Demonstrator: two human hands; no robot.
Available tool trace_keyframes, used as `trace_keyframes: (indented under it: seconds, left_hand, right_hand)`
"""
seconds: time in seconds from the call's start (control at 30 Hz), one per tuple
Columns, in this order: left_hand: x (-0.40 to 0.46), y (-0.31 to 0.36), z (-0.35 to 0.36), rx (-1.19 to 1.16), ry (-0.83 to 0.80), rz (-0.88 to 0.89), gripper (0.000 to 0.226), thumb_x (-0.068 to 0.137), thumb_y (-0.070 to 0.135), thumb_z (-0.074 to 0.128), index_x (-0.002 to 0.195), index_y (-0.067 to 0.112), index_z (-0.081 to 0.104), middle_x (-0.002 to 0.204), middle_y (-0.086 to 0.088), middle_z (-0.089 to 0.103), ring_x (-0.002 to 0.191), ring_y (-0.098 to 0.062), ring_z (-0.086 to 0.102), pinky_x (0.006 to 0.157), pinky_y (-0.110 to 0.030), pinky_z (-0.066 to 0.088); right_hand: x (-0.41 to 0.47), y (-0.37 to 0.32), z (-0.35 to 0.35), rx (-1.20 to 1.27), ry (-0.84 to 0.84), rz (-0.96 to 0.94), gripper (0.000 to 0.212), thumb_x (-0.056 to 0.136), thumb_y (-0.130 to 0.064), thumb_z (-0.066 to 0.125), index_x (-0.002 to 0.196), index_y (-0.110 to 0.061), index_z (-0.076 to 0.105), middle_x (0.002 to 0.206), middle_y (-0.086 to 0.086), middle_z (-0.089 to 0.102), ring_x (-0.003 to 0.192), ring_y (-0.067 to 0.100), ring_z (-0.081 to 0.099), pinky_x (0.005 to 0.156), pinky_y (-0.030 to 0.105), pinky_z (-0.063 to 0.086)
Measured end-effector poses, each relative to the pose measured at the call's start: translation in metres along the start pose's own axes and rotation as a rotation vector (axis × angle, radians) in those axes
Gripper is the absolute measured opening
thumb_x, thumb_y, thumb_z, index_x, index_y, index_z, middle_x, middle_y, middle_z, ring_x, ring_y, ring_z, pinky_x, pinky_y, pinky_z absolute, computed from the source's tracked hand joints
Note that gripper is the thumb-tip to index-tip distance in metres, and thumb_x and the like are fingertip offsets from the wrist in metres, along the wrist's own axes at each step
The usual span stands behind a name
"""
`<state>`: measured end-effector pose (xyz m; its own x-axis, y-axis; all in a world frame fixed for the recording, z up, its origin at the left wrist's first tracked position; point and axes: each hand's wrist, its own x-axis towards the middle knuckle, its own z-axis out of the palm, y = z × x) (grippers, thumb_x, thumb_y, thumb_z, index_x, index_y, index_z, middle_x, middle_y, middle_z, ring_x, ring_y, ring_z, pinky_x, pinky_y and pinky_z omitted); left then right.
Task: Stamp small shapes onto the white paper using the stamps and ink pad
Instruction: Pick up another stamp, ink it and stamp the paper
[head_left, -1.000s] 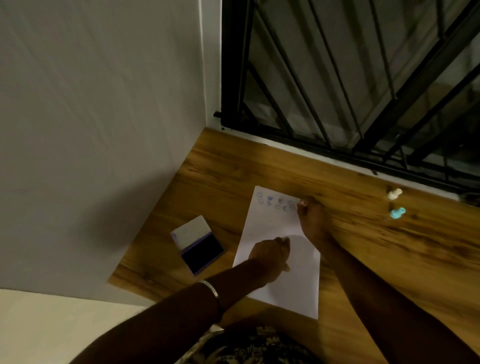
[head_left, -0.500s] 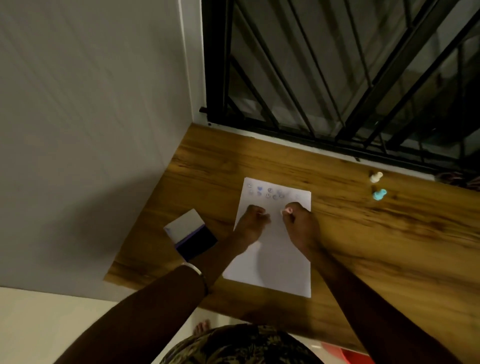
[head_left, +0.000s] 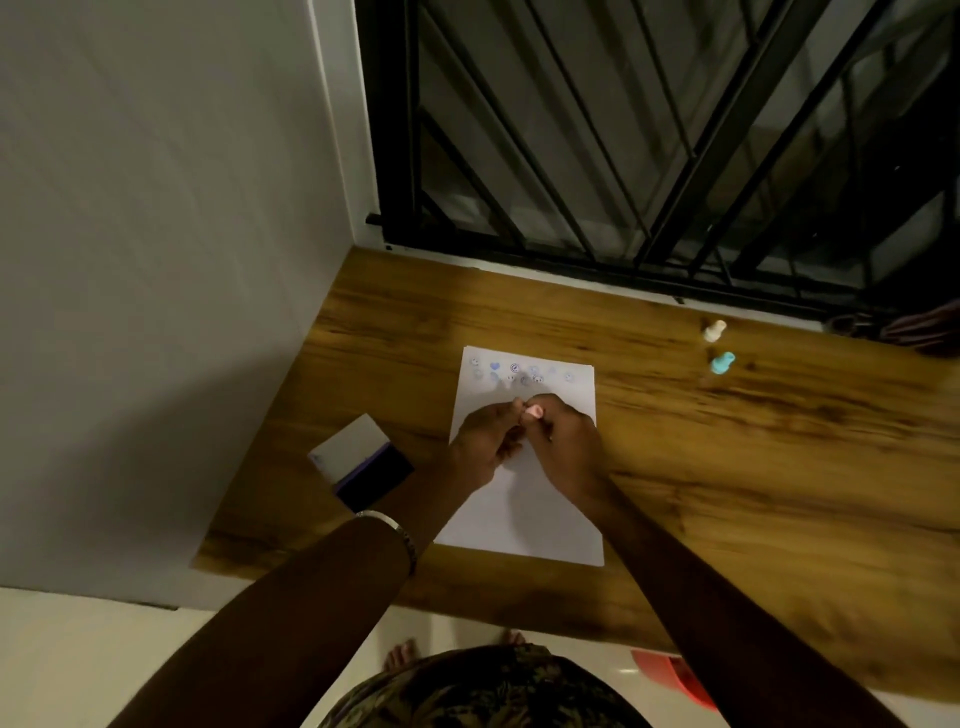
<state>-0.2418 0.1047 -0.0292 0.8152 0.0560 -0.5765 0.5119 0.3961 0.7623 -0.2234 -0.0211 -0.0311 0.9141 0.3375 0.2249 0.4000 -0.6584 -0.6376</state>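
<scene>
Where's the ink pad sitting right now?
In the head view, the ink pad lies open on the wooden table, left of the white paper and near the wall, beside the left forearm.

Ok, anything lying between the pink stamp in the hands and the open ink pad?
Nothing visible lies between them. The pink stamp sits between both hands above the white paper; the ink pad lies open beside the paper's left edge.

Both hands meet above the white paper sheet (head_left: 524, 509) on the wooden table (head_left: 727, 457); right hand (head_left: 563, 441) pinches a small pink stamp (head_left: 535, 412), left hand (head_left: 485, 441) touching it. Open ink pad (head_left: 363, 465) lies left.
</scene>
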Motion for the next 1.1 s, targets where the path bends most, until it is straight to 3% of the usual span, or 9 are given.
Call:
trace_keyframes:
  seconds: [0.1,0.23,0.33,0.63,0.8,0.93,1.0,1.07,1.1]
  left_hand:
    - [-0.001,-0.002,0.002,-0.018,0.032,-0.041,0.023,0.096,0.031,0.057,0.09,0.01,0.066,0.082,-0.008,0.066,0.077,-0.018,0.061,0.078,-0.031,0.052]
    - [-0.003,-0.002,0.004,-0.035,0.036,-0.079,0.033,0.099,0.027,0.054,0.119,0.002,0.063,0.105,-0.016,0.069,0.092,-0.024,0.065,0.083,-0.033,0.054]
    - [-0.007,-0.001,0.007,-0.006,0.027,-0.093,0.035,0.099,0.025,0.054,0.124,0.002,0.06,0.12,-0.018,0.067,0.101,-0.026,0.064,0.087,-0.033,0.054]
    - [-0.013,0.0,0.025,0.01,0.057,-0.128,0.034,0.097,0.017,0.056,0.126,-0.001,0.058,0.125,-0.021,0.064,0.119,-0.034,0.061,0.105,-0.041,0.049]
    - [-0.011,0.007,0.035,0.078,0.064,-0.108,0.03,0.099,0.019,0.052,0.121,0.0,0.061,0.119,-0.019,0.068,0.107,-0.029,0.066,0.095,-0.038,0.053]
    - [-0.001,0.004,0.043,0.324,0.08,-0.034,0.011,0.094,0.015,0.059,0.101,0.006,0.062,0.101,-0.014,0.067,0.082,-0.021,0.064,0.079,-0.031,0.055]
    - [0.003,-0.004,0.043,0.703,0.061,0.162,0.014,0.096,0.02,0.056,0.099,0.008,0.062,0.104,-0.012,0.065,0.091,-0.022,0.064,0.087,-0.034,0.056]
    - [0.004,-0.01,0.045,1.167,0.054,0.379,0.028,0.099,0.029,0.051,0.114,0.01,0.064,0.119,-0.009,0.065,0.109,-0.023,0.063,0.099,-0.034,0.052]
    - [0.005,-0.013,0.046,1.251,0.056,0.455,0.032,0.098,0.032,0.053,0.12,0.013,0.063,0.125,-0.006,0.064,0.114,-0.022,0.061,0.101,-0.033,0.05]
  right_hand:
    - [-0.004,0.001,-0.002,0.0,0.004,-0.012,0.017,0.099,-0.026,0.051,0.093,-0.015,0.063,0.081,-0.003,0.068,0.067,0.005,0.059,0.059,0.013,0.045]
    - [-0.008,0.002,-0.004,-0.067,0.025,-0.039,0.018,0.098,-0.024,0.05,0.097,-0.014,0.064,0.086,0.0,0.07,0.071,0.006,0.06,0.062,0.006,0.038]
    - [-0.009,0.005,-0.006,-0.102,0.018,-0.07,0.02,0.099,-0.025,0.049,0.1,-0.013,0.065,0.087,0.002,0.071,0.073,0.01,0.063,0.063,0.014,0.046]
    - [-0.007,0.013,-0.012,-0.198,-0.012,-0.063,0.018,0.099,-0.022,0.048,0.1,-0.012,0.064,0.088,0.005,0.071,0.075,0.016,0.065,0.066,0.03,0.055]
    - [-0.002,0.025,-0.021,-0.177,-0.018,-0.022,0.012,0.097,-0.02,0.053,0.095,-0.014,0.063,0.084,0.002,0.069,0.073,0.015,0.064,0.062,0.026,0.052]
    - [0.006,0.043,-0.036,-0.256,-0.023,0.079,0.02,0.098,-0.028,0.048,0.1,-0.013,0.062,0.089,0.005,0.067,0.077,0.02,0.063,0.067,0.031,0.054]
    - [0.014,0.054,-0.045,-0.298,-0.058,0.132,0.026,0.1,-0.031,0.043,0.103,-0.013,0.062,0.091,0.007,0.067,0.079,0.022,0.064,0.066,0.028,0.049]
    - [0.022,0.065,-0.055,-0.344,-0.083,0.208,0.032,0.101,-0.032,0.039,0.107,-0.013,0.063,0.094,0.008,0.067,0.08,0.022,0.062,0.066,0.027,0.044]
    - [0.027,0.07,-0.061,-0.369,-0.094,0.242,0.034,0.101,-0.033,0.037,0.107,-0.014,0.065,0.094,0.008,0.067,0.078,0.02,0.06,0.065,0.027,0.043]
